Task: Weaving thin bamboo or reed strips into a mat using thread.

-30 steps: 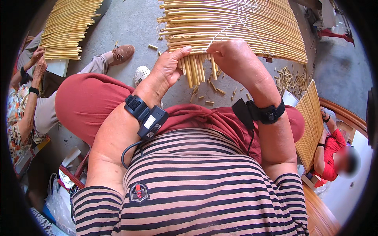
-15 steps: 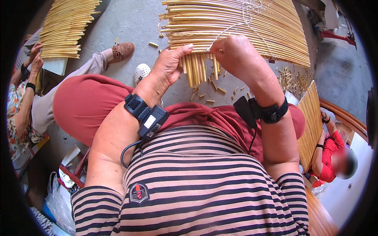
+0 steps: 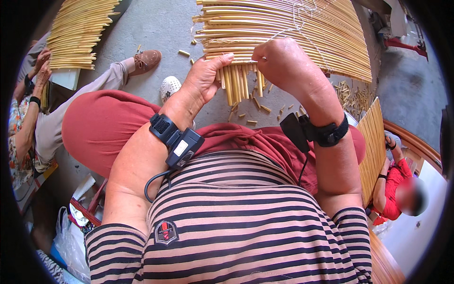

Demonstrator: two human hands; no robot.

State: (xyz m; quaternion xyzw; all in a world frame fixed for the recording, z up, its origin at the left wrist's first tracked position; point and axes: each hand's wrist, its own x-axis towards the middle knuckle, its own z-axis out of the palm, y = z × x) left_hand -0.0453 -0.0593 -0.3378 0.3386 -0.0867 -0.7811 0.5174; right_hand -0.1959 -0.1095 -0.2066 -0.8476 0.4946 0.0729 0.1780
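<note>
A mat of pale yellow reed stalks (image 3: 246,23) lies in front of me, its near edge between my hands. My left hand (image 3: 205,78) grips that edge, thumb on top and the other fingers hidden beneath. Several short reed pieces (image 3: 232,87) stick out toward me from under the edge, just right of the thumb. My right hand (image 3: 279,59) is closed in a pinch at the same edge, a little right of the left thumb. White string (image 3: 299,21) lies in loose loops over the mat and runs toward the right hand, whose fingertips are partly hidden.
Cut reed stubs (image 3: 352,97) are heaped and scattered on the grey floor (image 3: 156,23). At left a person's hands (image 3: 42,66) hold another reed mat (image 3: 78,33). On the right, a person in red (image 3: 399,170) is beside a reed panel (image 3: 371,151). A white shoe (image 3: 170,87) shows nearby.
My right hand has shifted slightly down and right, and the string beside it has moved with less of its loop showing. My left hand keeps its hold on the edge.
</note>
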